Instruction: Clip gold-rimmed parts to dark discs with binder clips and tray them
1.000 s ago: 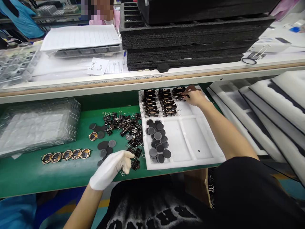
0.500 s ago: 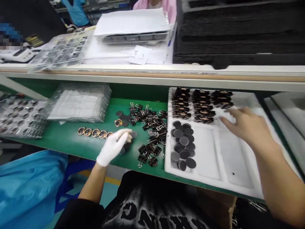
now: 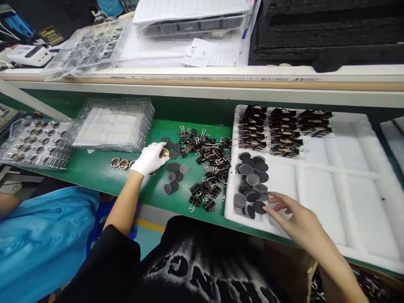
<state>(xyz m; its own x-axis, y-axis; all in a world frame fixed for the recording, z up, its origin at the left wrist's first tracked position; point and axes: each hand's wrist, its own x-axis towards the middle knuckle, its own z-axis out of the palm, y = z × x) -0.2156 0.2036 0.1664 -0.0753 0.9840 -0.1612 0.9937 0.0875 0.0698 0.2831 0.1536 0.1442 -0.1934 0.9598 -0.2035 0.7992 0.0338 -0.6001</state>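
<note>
My left hand [image 3: 150, 159], in a white glove, has its fingertips closed around a gold-rimmed round piece [image 3: 164, 153] with a dark, patterned face. Similar pieces [image 3: 124, 164] lie in a row beneath and left of the glove, partly hidden by it. Dark round discs [image 3: 175, 176] are scattered to the right of that hand. My bare right hand [image 3: 295, 219] is open over the white foam tray [image 3: 325, 202], thumb and fingers apart. Its thumb tip reaches the edge of a black disc [image 3: 259, 207] in a heap of grey and black discs.
Black binder clips [image 3: 210, 158] lie heaped between the hands. More clips [image 3: 284, 130], clamped on pieces, stand in columns at the tray's back. Stacked clear plastic trays [image 3: 110, 128] sit at left. A white shelf edge [image 3: 202, 84] crosses above. A person in blue [image 3: 47, 235] is at left.
My left hand has moved from the loose discs back to the gold-rimmed piece and closed on it. My right hand has come down from the clip columns to the disc heap. The view has shifted.
</note>
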